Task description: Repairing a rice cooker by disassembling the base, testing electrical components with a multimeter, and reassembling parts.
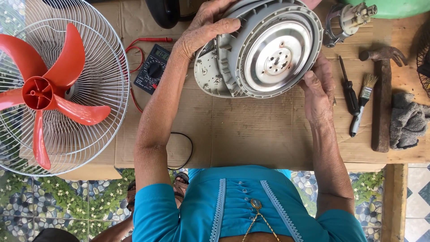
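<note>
I hold a round grey plastic appliance base (257, 49) tilted up on its edge over a cardboard sheet (251, 130), its shiny metal plate (277, 56) facing me. My left hand (204, 29) grips the upper left rim, fingers curled over the top edge. My right hand (318, 87) supports the lower right rim from the side.
A fan with red blades (49, 92) in a white wire guard lies at left. A multimeter (153, 68) with red leads sits near my left forearm. Right of the base lie a screwdriver (348, 87), a small brush (363, 103), a hammer (382, 96) and a grey rag (407, 121).
</note>
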